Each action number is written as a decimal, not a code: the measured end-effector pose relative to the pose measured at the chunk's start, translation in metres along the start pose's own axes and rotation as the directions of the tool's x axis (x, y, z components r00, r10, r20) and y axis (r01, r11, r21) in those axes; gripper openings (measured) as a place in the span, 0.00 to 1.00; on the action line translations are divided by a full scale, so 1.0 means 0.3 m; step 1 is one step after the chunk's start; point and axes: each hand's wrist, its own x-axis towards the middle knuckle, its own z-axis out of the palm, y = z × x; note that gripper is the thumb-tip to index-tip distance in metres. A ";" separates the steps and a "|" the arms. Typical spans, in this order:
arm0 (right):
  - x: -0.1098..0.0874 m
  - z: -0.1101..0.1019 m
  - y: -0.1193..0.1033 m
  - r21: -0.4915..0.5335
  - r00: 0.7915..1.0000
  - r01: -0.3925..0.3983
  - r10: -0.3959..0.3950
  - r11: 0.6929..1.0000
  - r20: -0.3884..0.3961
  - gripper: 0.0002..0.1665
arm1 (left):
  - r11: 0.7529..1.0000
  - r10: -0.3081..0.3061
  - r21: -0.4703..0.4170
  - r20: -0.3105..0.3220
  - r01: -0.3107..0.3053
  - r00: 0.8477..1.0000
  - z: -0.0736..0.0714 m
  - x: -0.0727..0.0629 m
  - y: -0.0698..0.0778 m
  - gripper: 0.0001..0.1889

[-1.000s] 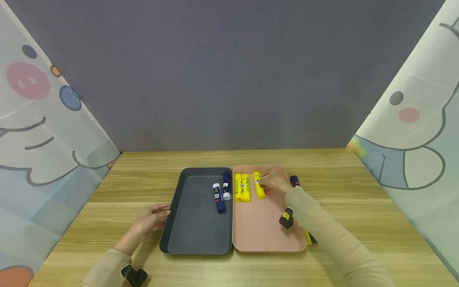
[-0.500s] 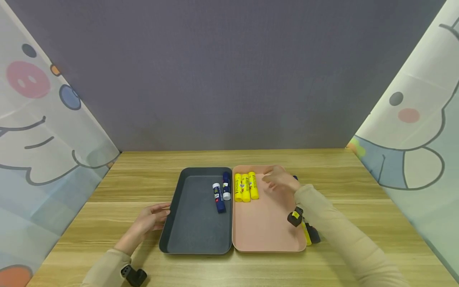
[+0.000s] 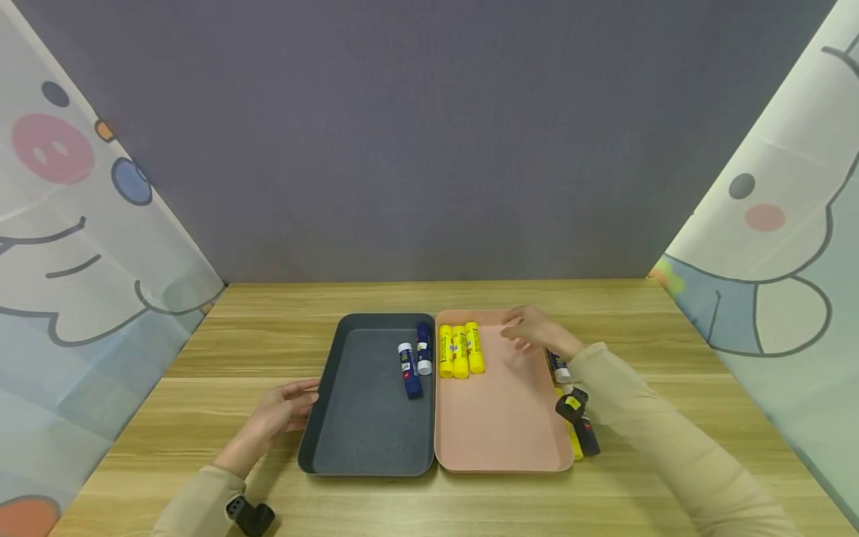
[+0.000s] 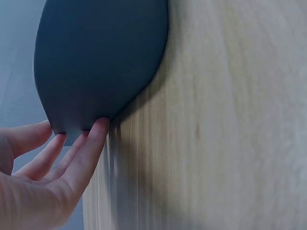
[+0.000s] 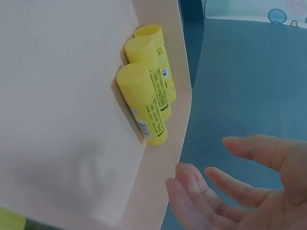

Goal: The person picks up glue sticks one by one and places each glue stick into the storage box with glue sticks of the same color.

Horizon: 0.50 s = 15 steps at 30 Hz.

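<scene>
Three yellow sticks [image 3: 459, 350], two blue [image 3: 410, 371] trayed; others [image 3: 587, 436] lie right.
Right hand [image 3: 533, 328] relaxed, empty; left hand [image 3: 282, 409] loosely touching dark tray [image 3: 365, 432].

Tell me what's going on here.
A person's left hand touches the dark grey rectangular tray, which holds two navy, white-ended cylindrical tubes. The right hand hovers empty over the pink rectangular tray, where three yellow cylindrical tubes lie side by side. More tubes lie right of it on the wooden table.
</scene>
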 end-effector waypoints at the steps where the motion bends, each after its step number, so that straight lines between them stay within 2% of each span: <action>1: -0.003 -0.004 0.000 -0.008 1.000 0.005 -0.005 1.000 -0.001 0.28 | 1.000 -0.001 0.000 -0.002 0.001 1.000 0.000 0.001 -0.002 0.26; 8: -0.022 -0.033 0.008 -0.032 1.000 -0.003 0.002 0.999 -0.023 0.28 | 1.000 0.001 -0.020 0.018 -0.001 1.000 -0.001 0.001 0.000 0.26; 15: -0.039 -0.059 0.032 -0.021 0.999 0.033 -0.033 0.999 -0.016 0.27 | 1.000 0.005 -0.023 0.034 -0.004 0.999 -0.002 -0.002 0.000 0.27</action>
